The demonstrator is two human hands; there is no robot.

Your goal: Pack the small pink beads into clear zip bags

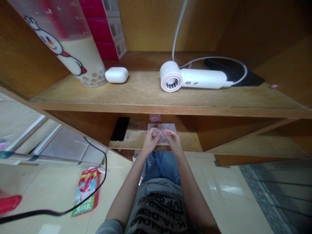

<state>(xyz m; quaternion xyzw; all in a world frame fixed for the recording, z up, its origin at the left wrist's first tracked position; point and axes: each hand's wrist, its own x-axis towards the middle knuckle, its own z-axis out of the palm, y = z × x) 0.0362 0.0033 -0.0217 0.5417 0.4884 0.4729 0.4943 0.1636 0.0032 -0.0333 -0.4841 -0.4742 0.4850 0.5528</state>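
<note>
Over the lower shelf, my left hand (151, 140) and my right hand (174, 141) meet almost fingertip to fingertip. The fingers of both are pinched together; what lies between them is too small to make out. Beneath them a whitish, crinkled sheet (165, 126) lies on the shelf board. A small packet of pink bits (155, 118) rests just behind this sheet. To its left is a thin transparent plastic piece (136, 126), with a black phone (120, 128) farther left.
The upper shelf (141, 94) holds a bubble tea cup (80, 58), a white earbud case (117, 75), stacked pink boxes (107, 32) and a white hair dryer (204, 78) with its cord. A black cable (104, 169) and a colourful bag (86, 191) are at lower left.
</note>
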